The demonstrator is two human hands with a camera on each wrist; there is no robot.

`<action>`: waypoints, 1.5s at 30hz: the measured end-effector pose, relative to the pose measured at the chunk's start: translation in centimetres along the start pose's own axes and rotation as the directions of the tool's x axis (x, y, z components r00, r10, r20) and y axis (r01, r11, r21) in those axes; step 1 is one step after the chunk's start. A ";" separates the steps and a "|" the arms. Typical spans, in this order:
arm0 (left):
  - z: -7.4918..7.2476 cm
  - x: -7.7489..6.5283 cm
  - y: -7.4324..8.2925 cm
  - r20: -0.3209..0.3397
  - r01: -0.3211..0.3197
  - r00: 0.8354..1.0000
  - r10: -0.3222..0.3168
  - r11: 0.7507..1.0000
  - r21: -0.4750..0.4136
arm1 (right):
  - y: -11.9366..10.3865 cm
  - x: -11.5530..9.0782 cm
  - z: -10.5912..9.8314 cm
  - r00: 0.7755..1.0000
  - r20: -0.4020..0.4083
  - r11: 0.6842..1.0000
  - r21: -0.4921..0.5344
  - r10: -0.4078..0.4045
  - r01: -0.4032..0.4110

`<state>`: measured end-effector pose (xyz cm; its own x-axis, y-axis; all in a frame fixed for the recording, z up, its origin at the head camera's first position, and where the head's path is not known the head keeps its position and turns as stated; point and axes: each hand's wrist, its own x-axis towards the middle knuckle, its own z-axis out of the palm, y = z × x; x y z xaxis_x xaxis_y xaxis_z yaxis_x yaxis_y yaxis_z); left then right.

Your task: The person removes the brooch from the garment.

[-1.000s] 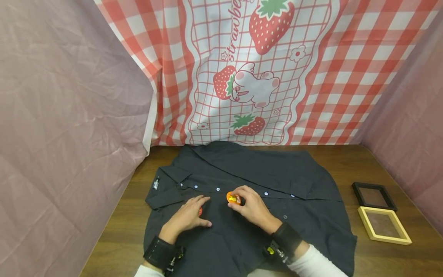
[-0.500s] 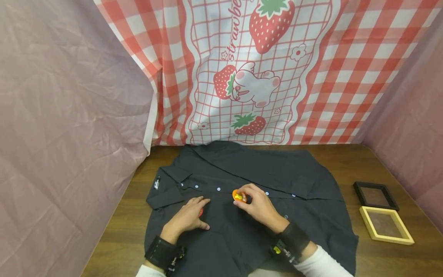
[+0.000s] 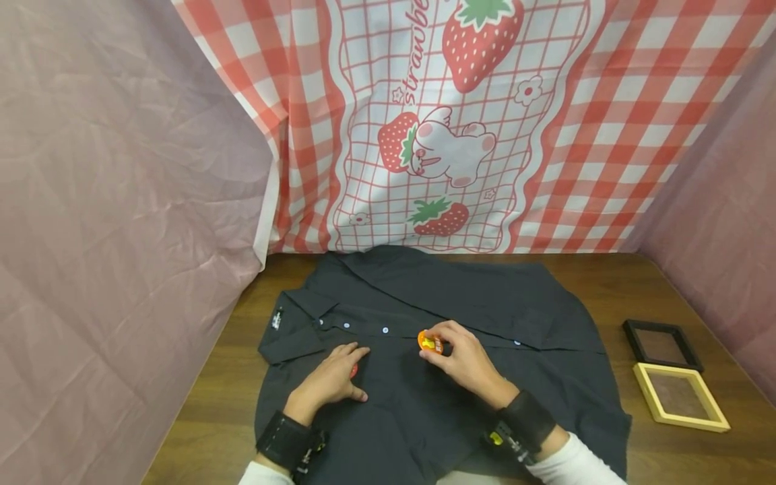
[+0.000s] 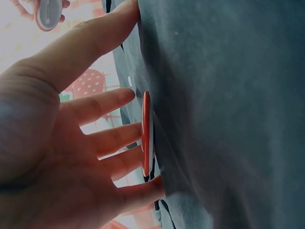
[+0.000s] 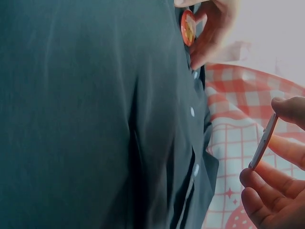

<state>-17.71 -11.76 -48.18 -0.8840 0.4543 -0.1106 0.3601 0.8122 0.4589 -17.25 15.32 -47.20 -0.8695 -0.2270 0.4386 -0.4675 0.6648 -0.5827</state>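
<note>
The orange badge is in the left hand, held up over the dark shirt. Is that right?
Not quite: the orange badge is in the right hand, not the left hand, as the head view shows. It is indeed held up over the dark shirt.

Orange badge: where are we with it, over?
Right hand pinching orange badge, held clear of dark shirt. Left hand, fingers spread, at red badge against shirt. Nothing visible between orange badge and shirt.
</note>
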 end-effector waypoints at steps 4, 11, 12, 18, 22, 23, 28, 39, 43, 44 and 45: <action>-0.1 0.1 0.2 0.008 0.007 1.000 -0.007 1.000 -0.007 | 0.4 0.1 -0.8 1.000 -0.013 1.000 -0.005 0.007 -0.007; 0.0 0.3 0.4 0.032 0.047 0.998 -0.047 0.999 -0.017 | 0.8 -0.1 -1.7 1.000 -0.013 1.000 0.009 0.018 -0.018; 0.0 0.3 0.5 0.033 0.048 0.998 -0.047 0.999 -0.013 | 0.9 -0.1 -1.8 1.000 -0.014 1.000 0.011 0.023 -0.023; 0.0 0.4 0.7 0.051 0.056 0.997 -0.056 0.998 -0.003 | 1.4 -0.3 -2.4 0.999 -0.043 1.000 -0.001 0.022 -0.022; 0.1 0.3 0.8 0.055 0.072 0.996 -0.073 0.997 0.013 | 1.9 -0.5 -2.7 0.997 -0.077 1.000 -0.023 -0.009 0.007; 0.0 0.2 0.8 0.054 0.077 0.995 -0.078 0.997 0.017 | 1.9 -0.5 -2.8 0.996 -0.085 1.000 -0.027 -0.014 0.012; -0.1 0.4 0.8 0.051 0.093 0.994 -0.094 0.995 0.024 | 2.1 -0.5 -3.5 0.994 -0.108 0.999 -0.039 -0.020 0.015; -0.1 0.3 0.8 0.067 0.091 0.994 -0.091 0.996 -0.003 | 2.9 -1.4 -5.1 0.990 -0.140 0.997 -0.075 0.010 -0.020; -0.3 0.3 0.8 0.062 0.093 0.994 -0.094 0.995 0.020 | 3.1 -1.4 -5.7 0.988 -0.156 0.997 -0.074 0.016 -0.028; -0.4 0.3 0.9 0.062 0.093 0.994 -0.095 0.995 0.023 | 3.1 -1.4 -5.8 0.987 -0.161 0.997 -0.075 0.018 -0.030; -0.4 0.2 0.9 0.062 0.089 0.994 -0.091 0.996 0.028 | 3.2 -1.4 -6.0 0.986 -0.165 0.996 -0.079 0.017 -0.031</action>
<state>-17.74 -11.08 -47.42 -0.8928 0.4006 -0.2059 0.2880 0.8592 0.4228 -16.56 22.00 -45.60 -0.8392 -0.0950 0.5354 -0.4265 0.7258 -0.5397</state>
